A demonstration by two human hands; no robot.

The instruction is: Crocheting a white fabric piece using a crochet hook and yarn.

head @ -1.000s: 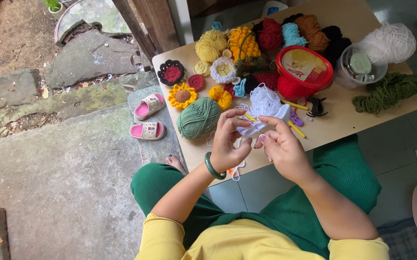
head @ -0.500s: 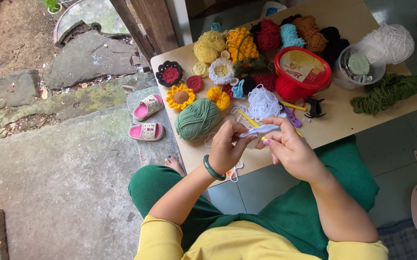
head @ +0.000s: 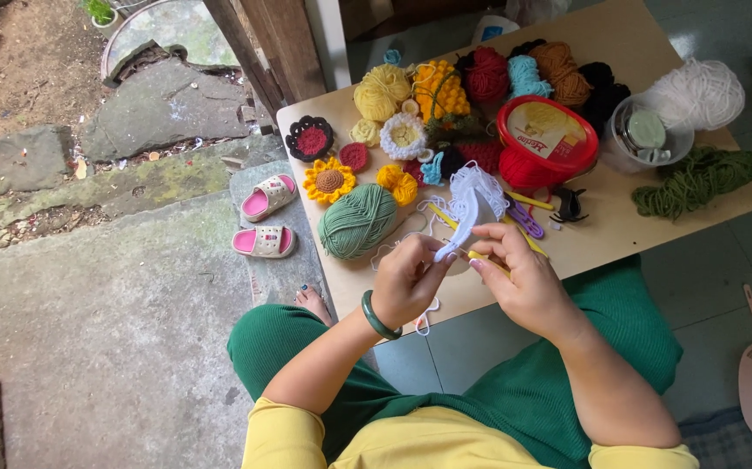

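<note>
Pinching a small white crocheted piece (head: 465, 224) between thumb and fingertips, the left hand (head: 408, 280) is closed narrowly on it just in front of the red round tub (head: 546, 139). The right hand (head: 522, 276) sits just beside it, fingers curled around a thin yellow-handled hook (head: 485, 258) that touches the piece. A dark green bangle (head: 378, 317) rings the left wrist.

The white piece is soft, lacy and loosely stitched, with a flat folded edge toward the hands and a frilled, fuzzy part toward the tub; thin white strands trail from it over the pale wooden table (head: 628, 234) and off its near edge.

Left of the tub, a green ball of yarn (head: 358, 221) lies wound in tight smooth rows. Beyond it are flat crocheted flowers: a yellow sunflower (head: 328, 181) with a brown centre, and a black-rimmed red round one (head: 310, 138). Behind the tub, fuzzy yarn balls in yellow, red, turquoise, rust and black crowd together. Right of the tub stand a clear plastic cup (head: 649, 135), a fluffy white yarn ball (head: 699, 94) and a loose, ropy hank of olive green yarn (head: 695, 178). Just in front of the tub lie a purple clip (head: 525, 219) and a black clip (head: 570, 204). Far left of the tub, off the table, a pair of pink sandals (head: 266, 219) rests on rough concrete.
</note>
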